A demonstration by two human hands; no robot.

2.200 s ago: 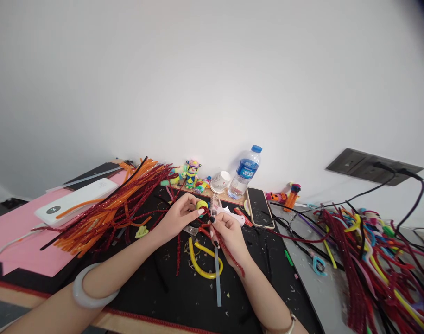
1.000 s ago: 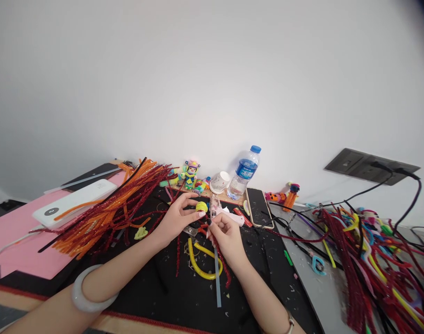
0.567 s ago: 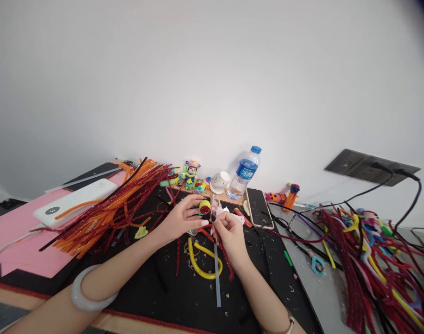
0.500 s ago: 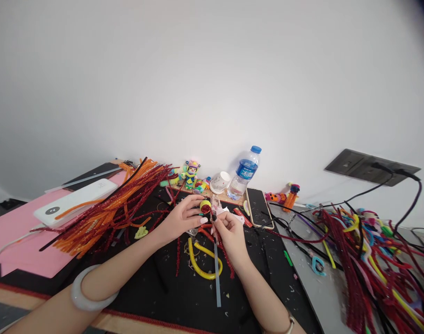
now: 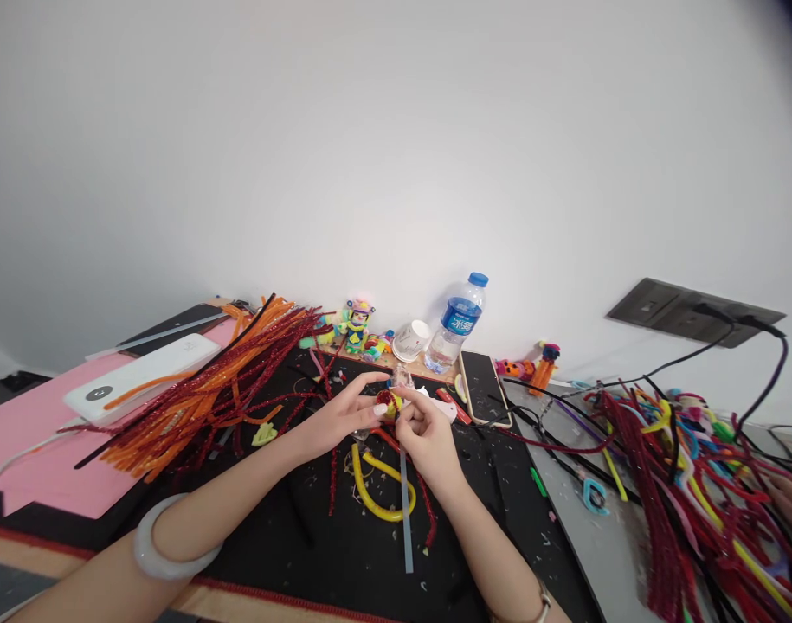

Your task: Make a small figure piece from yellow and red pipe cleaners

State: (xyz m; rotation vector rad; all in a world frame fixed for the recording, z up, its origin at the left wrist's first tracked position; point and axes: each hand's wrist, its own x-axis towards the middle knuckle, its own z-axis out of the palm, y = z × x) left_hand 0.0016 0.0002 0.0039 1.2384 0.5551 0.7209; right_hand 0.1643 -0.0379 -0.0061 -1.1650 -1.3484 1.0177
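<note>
Left hand (image 5: 337,420) is clamped on a small yellow-and-red piece (image 5: 389,401); right hand (image 5: 431,441) curls against its near side (whether it pinches is hidden). Step, as judged: fingertip shaping. Next move appears to call for a steady left hold. Between the grips, the piece looks rounded, its red glittery.

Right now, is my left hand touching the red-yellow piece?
Touching: the head view shows your left hand with its thumb tip against the red-yellow piece.
</note>
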